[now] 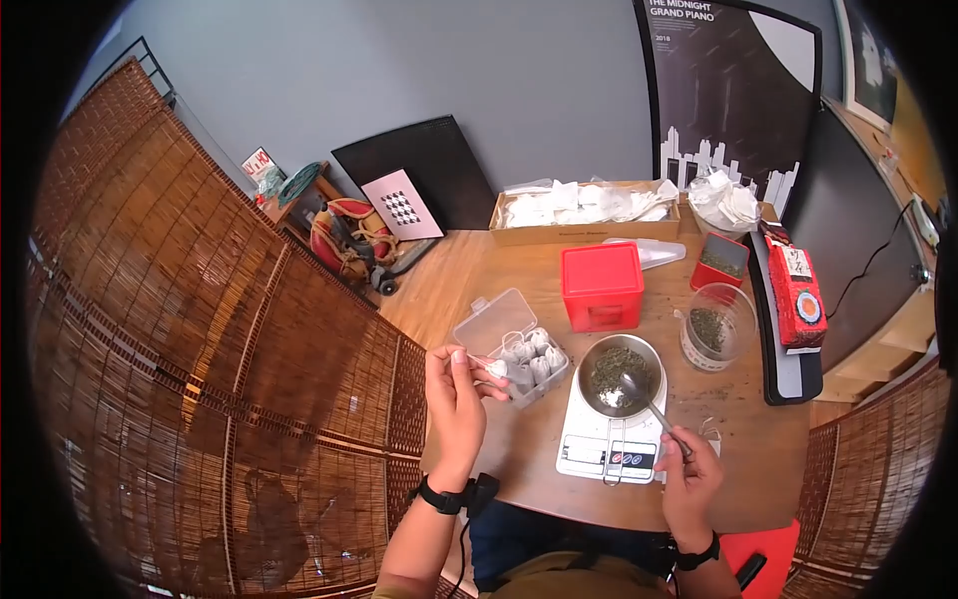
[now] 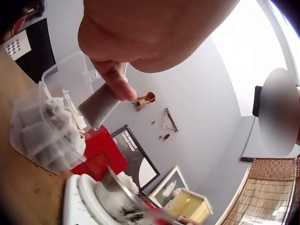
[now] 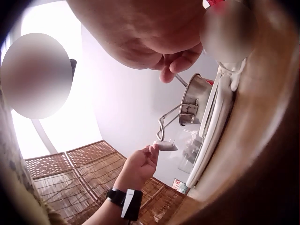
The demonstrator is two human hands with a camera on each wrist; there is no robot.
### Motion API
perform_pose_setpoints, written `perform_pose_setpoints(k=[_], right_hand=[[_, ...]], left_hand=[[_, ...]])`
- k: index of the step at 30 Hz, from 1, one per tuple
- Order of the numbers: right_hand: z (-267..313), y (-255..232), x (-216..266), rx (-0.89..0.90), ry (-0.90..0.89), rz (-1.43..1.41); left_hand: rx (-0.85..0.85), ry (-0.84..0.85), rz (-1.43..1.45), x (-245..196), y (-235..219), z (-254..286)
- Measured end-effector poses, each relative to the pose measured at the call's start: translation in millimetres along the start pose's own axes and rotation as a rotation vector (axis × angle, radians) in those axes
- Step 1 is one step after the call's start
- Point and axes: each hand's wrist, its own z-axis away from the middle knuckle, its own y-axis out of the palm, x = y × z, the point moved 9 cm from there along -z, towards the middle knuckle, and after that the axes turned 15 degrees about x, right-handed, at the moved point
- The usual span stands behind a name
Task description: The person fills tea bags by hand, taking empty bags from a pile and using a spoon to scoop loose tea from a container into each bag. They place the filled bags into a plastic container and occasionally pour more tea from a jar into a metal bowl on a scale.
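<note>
My left hand [image 1: 457, 404] pinches the top of a filled white tea bag [image 2: 98, 107] between thumb and fingers, holding it up beside a clear plastic box [image 1: 524, 397]. Several filled drawstring tea bags [image 1: 540, 367] sit in that box, its lid raised at the back. In my right hand [image 1: 691, 486] is the handle of a metal spoon [image 1: 656, 411], whose bowl dips into dried leaves [image 1: 617, 364]. These leaves lie in a small steel pot [image 3: 200, 96] with folding wire handles, which stands on a white digital scale [image 1: 579, 454].
Behind the pot stands a lidded red tin [image 1: 603, 275]. To its right are a clear tub [image 1: 733, 349] of leaves, an open red container [image 1: 707, 278] and a red packet [image 1: 793, 299]. A cardboard tray [image 1: 589, 232] of white bags lines the back edge. Woven screens [image 1: 269, 399] flank the table.
</note>
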Motion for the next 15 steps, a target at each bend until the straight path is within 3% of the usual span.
perform_pose_setpoints(k=[10,15], right_hand=[[0,3,0,-0.058,0.028,-0.020],[0,5,10,-0.073,0.006,0.039]], left_hand=[[0.153,-0.224,-0.340,39,-2,12],[0.238,-0.314,-0.044,59,-1,13]])
